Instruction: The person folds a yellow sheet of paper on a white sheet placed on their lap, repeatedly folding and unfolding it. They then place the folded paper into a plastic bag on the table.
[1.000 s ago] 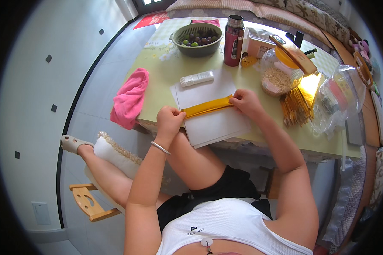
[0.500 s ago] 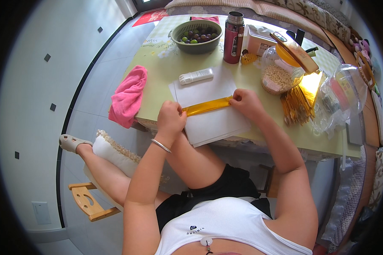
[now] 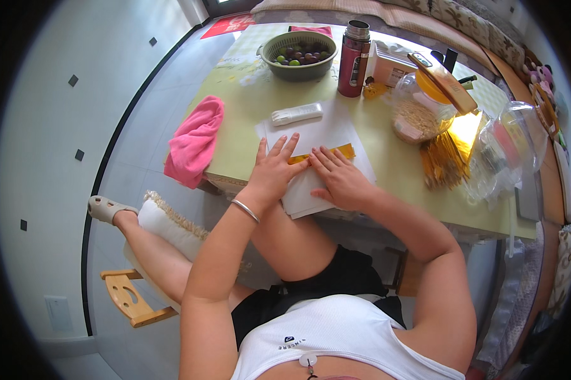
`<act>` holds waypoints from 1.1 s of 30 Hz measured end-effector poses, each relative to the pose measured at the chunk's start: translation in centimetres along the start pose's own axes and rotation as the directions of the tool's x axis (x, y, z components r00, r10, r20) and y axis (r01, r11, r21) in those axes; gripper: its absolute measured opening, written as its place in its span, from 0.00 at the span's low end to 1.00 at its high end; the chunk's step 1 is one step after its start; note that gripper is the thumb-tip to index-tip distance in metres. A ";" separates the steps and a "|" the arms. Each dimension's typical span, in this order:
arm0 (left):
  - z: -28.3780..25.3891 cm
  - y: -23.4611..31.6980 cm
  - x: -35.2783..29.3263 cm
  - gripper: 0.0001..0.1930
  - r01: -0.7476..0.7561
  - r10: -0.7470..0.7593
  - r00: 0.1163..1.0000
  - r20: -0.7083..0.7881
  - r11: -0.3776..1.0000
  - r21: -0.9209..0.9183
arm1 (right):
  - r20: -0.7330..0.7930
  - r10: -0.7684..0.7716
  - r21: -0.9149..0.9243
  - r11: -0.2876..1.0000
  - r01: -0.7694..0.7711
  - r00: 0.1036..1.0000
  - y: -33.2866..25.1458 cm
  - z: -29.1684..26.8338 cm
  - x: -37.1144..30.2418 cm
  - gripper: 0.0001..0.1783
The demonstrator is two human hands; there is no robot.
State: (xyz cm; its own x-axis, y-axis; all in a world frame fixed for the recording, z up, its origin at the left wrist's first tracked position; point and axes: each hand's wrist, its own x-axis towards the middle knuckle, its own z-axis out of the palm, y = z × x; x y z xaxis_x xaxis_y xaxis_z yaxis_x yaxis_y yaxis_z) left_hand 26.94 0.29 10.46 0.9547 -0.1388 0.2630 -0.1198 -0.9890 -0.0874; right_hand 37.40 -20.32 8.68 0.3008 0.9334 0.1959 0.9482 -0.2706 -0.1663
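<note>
A narrow strip of folded gold foil paper lies across a stack of white paper near the table's front edge. Over the strip's left part rests my left hand, flat with its fingers spread. Stretched out beside it, my right hand presses its fingertips on the strip's middle. Both hands hide much of the foil, and neither grips it. Just beyond them a white tube-shaped packet sits on the paper.
At the back stand a basin of grapes and a dark red thermos. To the right are a jar with a phone on it, gold foil sheets and a clear plastic bag. A pink cloth hangs over the left edge.
My hands have let go of the strip's two ends and come together over its middle. Their fingers have gone from pinching to stretched out flat.
</note>
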 end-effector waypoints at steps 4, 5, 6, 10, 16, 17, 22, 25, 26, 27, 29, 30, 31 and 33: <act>0.5 -0.8 -1.9 0.26 0.125 -0.127 0.991 -0.027 0.989 -0.084 | 0.068 0.068 -0.005 0.998 -0.068 0.995 1.0 -0.4 -1.5 0.49; 0.1 -1.3 -2.7 0.26 0.177 -0.178 0.984 -0.007 0.981 -0.084 | 0.075 0.061 -0.010 0.998 -0.060 0.995 1.0 -0.8 -1.5 0.49; -0.4 -1.8 -3.5 0.25 0.225 -0.225 0.974 0.014 0.970 -0.087 | 0.085 0.058 -0.016 0.998 -0.057 0.995 1.2 -1.1 -1.6 0.49; -1.4 -2.0 -3.3 0.19 0.226 -0.246 0.955 -0.164 0.965 -0.129 | 0.120 0.077 -0.028 0.997 -0.074 0.990 1.3 -1.7 -1.7 0.48; -1.5 4.2 0.6 0.41 -0.194 0.158 0.955 -0.252 0.973 -0.122 | 0.146 0.074 0.003 0.997 -0.076 0.986 1.3 -1.8 -1.4 0.48; -1.0 5.1 1.0 0.44 -0.135 0.098 0.980 -0.173 0.967 -0.217 | 0.133 0.058 -0.007 0.998 -0.057 0.989 1.6 -1.6 -1.5 0.48; 0.4 6.0 0.0 0.58 0.161 -0.143 0.984 0.107 0.967 -0.195 | 0.085 0.037 -0.027 0.999 -0.035 0.996 1.6 -1.5 -1.6 0.49; 0.6 5.4 -2.0 0.61 0.267 -0.252 0.956 0.147 0.959 -0.094 | 0.083 0.068 -0.014 0.998 -0.067 0.994 2.0 -1.2 -1.9 0.47; 0.7 5.1 -2.6 0.62 0.300 -0.287 0.946 0.151 0.951 -0.073 | 0.085 0.078 -0.008 0.997 -0.077 0.993 2.2 -1.3 -2.0 0.46; 0.7 4.8 -3.2 0.62 0.305 -0.292 0.947 0.136 0.948 -0.093 | 0.083 0.102 -0.006 0.995 -0.102 0.991 2.5 -1.4 -2.1 0.45; 0.5 4.5 -3.8 0.62 0.311 -0.298 0.949 0.105 0.941 -0.137 | 0.080 0.156 -0.005 0.988 -0.156 0.985 2.9 -1.7 -2.5 0.43; 0.3 4.6 -3.9 0.62 0.321 -0.307 0.943 0.129 0.940 -0.112 | 0.070 0.167 -0.033 0.986 -0.165 0.983 2.9 -2.0 -2.6 0.41; 0.1 4.7 -3.9 0.61 0.330 -0.314 0.937 0.152 0.940 -0.088 | 0.086 0.157 -0.032 0.987 -0.155 0.984 3.0 -2.0 -2.6 0.41; -0.3 4.7 -3.9 0.60 0.341 -0.330 0.930 0.158 0.939 -0.045 | 0.107 0.138 -0.032 0.990 -0.135 0.985 3.3 -2.2 -2.6 0.40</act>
State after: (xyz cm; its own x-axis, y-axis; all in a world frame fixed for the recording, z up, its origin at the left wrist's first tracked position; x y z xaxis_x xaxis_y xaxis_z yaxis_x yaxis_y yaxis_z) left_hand 22.58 -3.81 9.26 0.9710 0.2058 0.1217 0.2010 -0.9783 0.0511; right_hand 39.97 -24.12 9.79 0.4161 0.9069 0.0663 0.9015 -0.4019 -0.1602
